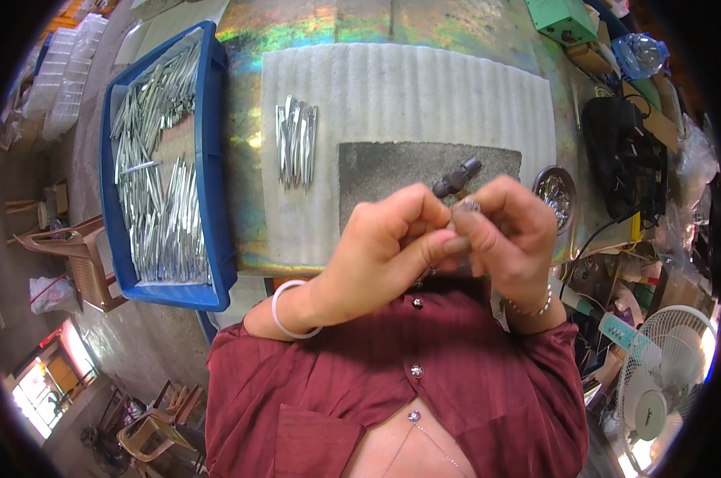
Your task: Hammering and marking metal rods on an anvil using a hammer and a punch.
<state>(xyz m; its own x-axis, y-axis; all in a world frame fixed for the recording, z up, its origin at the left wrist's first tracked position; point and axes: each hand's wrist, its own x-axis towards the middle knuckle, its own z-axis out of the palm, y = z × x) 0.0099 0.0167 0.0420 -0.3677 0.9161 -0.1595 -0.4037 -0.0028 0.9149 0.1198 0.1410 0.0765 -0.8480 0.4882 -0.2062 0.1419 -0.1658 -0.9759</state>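
Observation:
My left hand (392,251) and my right hand (513,235) meet in front of my chest, over the near edge of the table. Thumbs and fingers of both are pinched closed against each other. Whatever sits between the fingertips is tiny and mostly covered, so its kind cannot be made out. Just beyond the fingers, a hammer (458,177) with a dark metal head lies on a dark grey slab (368,171); my hands cover its handle. Left of the slab, several slim silver metal pieces with pointed ends (297,143) lie side by side on a white foam sheet (408,88).
A blue tray (215,159) full of similar silver pieces stands at the left. Near my right hand is a round bowl (566,171) of small metal parts. Farther right are a black bag (611,151), a green box (562,20), a cable and a white fan (655,382).

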